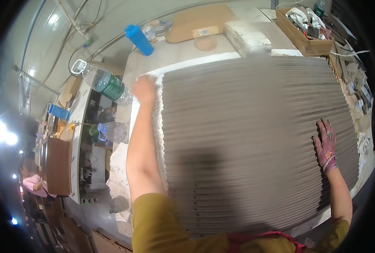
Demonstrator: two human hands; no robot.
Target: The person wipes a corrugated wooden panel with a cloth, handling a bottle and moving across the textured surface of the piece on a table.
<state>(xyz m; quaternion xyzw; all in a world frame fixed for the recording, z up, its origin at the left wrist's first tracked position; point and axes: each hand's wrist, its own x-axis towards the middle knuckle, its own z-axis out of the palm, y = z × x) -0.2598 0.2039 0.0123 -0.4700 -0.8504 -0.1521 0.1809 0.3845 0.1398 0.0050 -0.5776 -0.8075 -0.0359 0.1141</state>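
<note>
A wide, grey-brown pack of thin ridged layers (pixel 238 126) covers most of the worktable in front of me, its left edge pale and jagged. My left hand (pixel 145 90), bare and smeared by motion, is at the far left corner of the pack, over a white border strip (pixel 191 62). Its fingers are too blurred to make out a grip. On the right side of the pack, my right hand (pixel 326 145) lies flat in a pink patterned glove, fingers stretched out and holding nothing. Shadow falls across the near part of the ridges.
Behind the pack are a blue bottle (pixel 139 40), a cardboard piece (pixel 200 21), a whitish block (pixel 247 38) and a filled cardboard box (pixel 307 46). Large plastic bottles (pixel 111 87) stand left. Scraps (pixel 356 90) line the right edge. A person in pink (pixel 35 184) is far left.
</note>
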